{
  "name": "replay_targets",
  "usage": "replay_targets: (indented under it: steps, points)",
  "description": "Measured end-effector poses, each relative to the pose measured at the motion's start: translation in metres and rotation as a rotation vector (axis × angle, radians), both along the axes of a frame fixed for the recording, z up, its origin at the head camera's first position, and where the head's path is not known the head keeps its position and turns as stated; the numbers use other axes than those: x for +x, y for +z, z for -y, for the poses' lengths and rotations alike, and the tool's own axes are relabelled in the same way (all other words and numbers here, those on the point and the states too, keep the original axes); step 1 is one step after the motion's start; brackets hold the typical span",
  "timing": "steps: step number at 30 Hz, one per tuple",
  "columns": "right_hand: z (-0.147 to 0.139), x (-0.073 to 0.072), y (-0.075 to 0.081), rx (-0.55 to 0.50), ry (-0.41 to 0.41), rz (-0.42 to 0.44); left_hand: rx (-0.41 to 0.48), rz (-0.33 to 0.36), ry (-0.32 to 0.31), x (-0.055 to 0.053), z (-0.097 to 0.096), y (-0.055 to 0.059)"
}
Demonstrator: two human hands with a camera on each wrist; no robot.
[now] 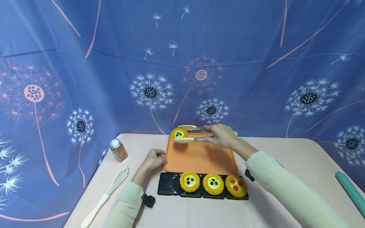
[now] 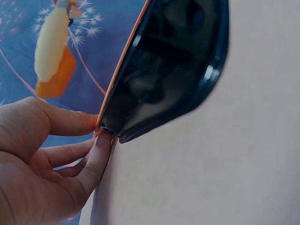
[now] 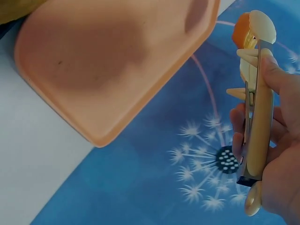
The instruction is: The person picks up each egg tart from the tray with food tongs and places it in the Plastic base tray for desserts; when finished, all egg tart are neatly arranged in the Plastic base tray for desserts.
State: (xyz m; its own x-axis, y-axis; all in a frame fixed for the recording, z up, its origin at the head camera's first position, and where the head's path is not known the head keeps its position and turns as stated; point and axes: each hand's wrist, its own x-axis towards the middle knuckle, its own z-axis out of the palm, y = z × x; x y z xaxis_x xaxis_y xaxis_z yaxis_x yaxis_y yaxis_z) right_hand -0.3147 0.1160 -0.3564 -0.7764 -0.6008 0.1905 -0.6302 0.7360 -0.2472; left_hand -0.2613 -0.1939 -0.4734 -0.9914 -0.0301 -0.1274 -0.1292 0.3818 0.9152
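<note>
My right hand (image 1: 222,135) grips a pair of tongs (image 1: 184,140) with cream-coloured tips. Between those tips is a yellow tart (image 1: 179,133) topped with blue berries, held over the far left part of an orange tray (image 1: 202,158). In the right wrist view, the thumb lies along one arm of the tongs (image 3: 260,131) and the fingers curl round the other. My left hand (image 1: 154,159) pinches the tray's left edge between thumb and fingers. The left wrist view shows this pinch right beside the black plastic box (image 2: 168,70).
Nearest me, the black box (image 1: 168,184) holds two blue-berry tarts (image 1: 189,181) (image 1: 213,184) and a red-topped tart (image 1: 236,186). At left are a spice jar (image 1: 118,150) and a whisk (image 1: 106,194). A green roll (image 1: 350,191) lies far right; a blue dandelion cloth (image 1: 182,63) hangs behind.
</note>
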Motion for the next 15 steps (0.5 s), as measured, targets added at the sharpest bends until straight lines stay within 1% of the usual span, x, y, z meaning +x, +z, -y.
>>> replay_targets:
  steps: [3,7,11,15]
  points:
    - [-0.002,0.013,0.006,-0.016,0.045,-0.011,-0.007,0.008,0.007,-0.002,0.0,-0.001]
    - [-0.004,0.033,0.011,-0.026,0.11,-0.057,-0.005,0.011,0.011,-0.002,0.0,0.001]
    - [-0.005,0.051,0.011,-0.04,0.171,-0.081,-0.002,0.008,0.002,-0.001,0.0,0.002]
    - [-0.005,0.066,0.007,-0.059,0.227,-0.096,-0.008,-0.001,-0.005,-0.002,0.001,-0.001]
